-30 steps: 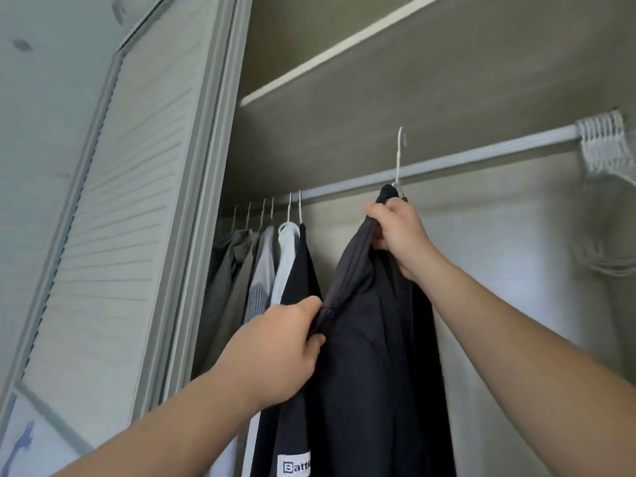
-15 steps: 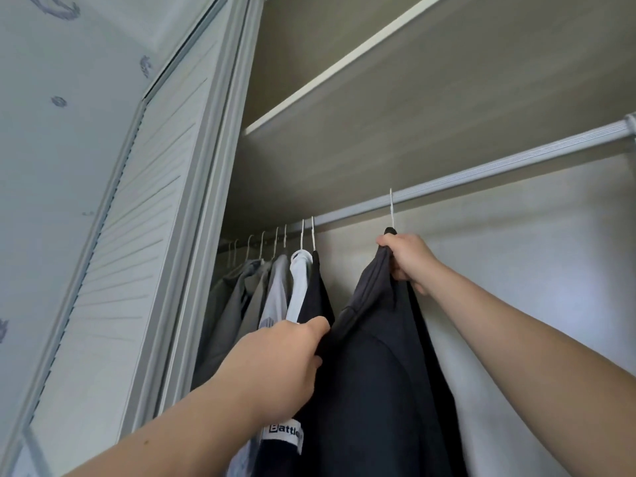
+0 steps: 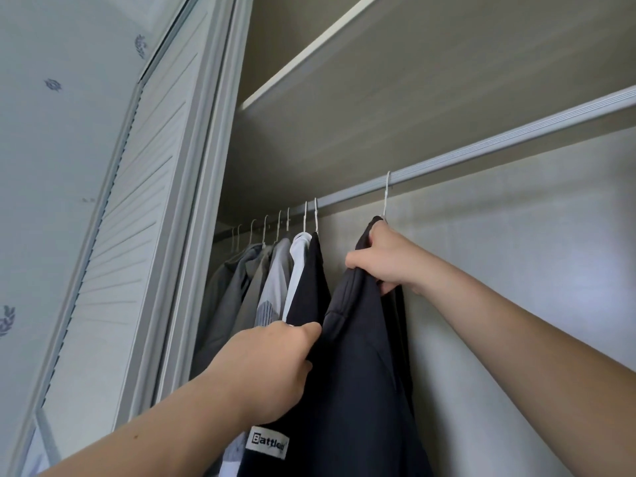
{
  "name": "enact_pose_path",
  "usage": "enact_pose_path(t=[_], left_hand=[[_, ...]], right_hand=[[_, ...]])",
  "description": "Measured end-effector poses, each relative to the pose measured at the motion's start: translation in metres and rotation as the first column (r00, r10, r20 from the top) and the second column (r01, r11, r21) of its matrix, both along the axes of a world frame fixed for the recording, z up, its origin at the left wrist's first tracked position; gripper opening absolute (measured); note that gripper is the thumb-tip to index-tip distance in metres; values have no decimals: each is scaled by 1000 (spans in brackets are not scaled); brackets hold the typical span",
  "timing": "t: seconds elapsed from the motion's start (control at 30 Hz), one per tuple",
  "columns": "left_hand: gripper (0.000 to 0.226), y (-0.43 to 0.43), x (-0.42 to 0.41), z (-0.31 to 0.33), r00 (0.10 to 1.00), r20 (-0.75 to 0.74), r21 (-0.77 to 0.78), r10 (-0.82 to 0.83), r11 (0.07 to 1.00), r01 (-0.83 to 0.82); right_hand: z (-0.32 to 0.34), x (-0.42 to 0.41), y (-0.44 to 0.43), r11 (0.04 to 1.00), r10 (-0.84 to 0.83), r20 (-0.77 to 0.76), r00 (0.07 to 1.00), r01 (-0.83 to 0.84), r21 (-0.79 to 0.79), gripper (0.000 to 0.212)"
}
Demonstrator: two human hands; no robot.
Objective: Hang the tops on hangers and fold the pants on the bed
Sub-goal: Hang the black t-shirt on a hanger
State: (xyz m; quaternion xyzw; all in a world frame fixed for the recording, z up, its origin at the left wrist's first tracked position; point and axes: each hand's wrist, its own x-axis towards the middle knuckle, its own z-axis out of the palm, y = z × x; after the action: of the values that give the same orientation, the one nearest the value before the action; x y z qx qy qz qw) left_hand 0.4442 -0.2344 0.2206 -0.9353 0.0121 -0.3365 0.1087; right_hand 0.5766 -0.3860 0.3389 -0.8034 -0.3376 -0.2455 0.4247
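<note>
Head view, biggest thing first: what fills it?
— An open wardrobe (image 3: 516, 270), with its louvred door (image 3: 137, 201) at the left, a shelf (image 3: 395, 98) overhead and a pale rail (image 3: 481, 153) running under the shelf.

What hangs there?
— A row of hung clothes (image 3: 261, 277) is bunched toward the rail's left end. Just beside them, nearer the middle of the rail, is the dark top (image 3: 361, 373).

Who has hold of it?
— Both hands. The right hand (image 3: 385, 263) is clenched round the bunched neck of the top. It sits just below the hanger hook (image 3: 386, 194), which looks to be over the rail. The left hand (image 3: 268, 366) is lower, fingers curled, thumb pinching dark cloth at the top's left shoulder edge. Exactly which fold it has, I cannot tell.

How will the top handle?
— Soft and limp, I judge, and fairly light. It could slide off so thin a hanger if tugged on one side. It is best held at the neck, where the hanger carries it, and at the shoulder to square it, not by the hem or sleeve.

Smallest thing?
— A white label (image 3: 266, 442) reading "Battle…" on the neighbouring dark garment (image 3: 309, 287), just below the left hand.
</note>
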Motion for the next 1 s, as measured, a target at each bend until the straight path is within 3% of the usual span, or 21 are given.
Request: enact_pose_path(t=[0.13, 0.27, 0.5, 0.77, 0.9, 1.0], left_hand=[[11, 4, -2, 2, 1000, 10, -29, -11, 1000, 11], [10, 10, -4, 2, 1000, 6, -66, -15, 998, 16], [11, 15, -5, 3, 1000, -1, -80, -14, 997, 14], [16, 24, -12, 3, 1000, 12, -78, 1, 997, 0], [15, 38, -35, -2, 1000, 13, -156, 3, 988, -1], [13, 50, -64, -15, 999, 45, -190, 9, 982, 0]], right_hand=[[-1, 16, 11, 1000, 16, 26, 1000, -17, 26, 21], [0, 33, 17, 999, 20, 38, 999, -22, 42, 12], [7, 51, 28, 999, 26, -11, 1000, -25, 48, 37], [-10, 52, 28, 986, 119, 11, 993, -120, 113, 20], [-36, 22, 37, 985, 141, 53, 989, -145, 89, 59], [-68, -20, 50, 984, 146, 122, 982, -157, 85, 64]])
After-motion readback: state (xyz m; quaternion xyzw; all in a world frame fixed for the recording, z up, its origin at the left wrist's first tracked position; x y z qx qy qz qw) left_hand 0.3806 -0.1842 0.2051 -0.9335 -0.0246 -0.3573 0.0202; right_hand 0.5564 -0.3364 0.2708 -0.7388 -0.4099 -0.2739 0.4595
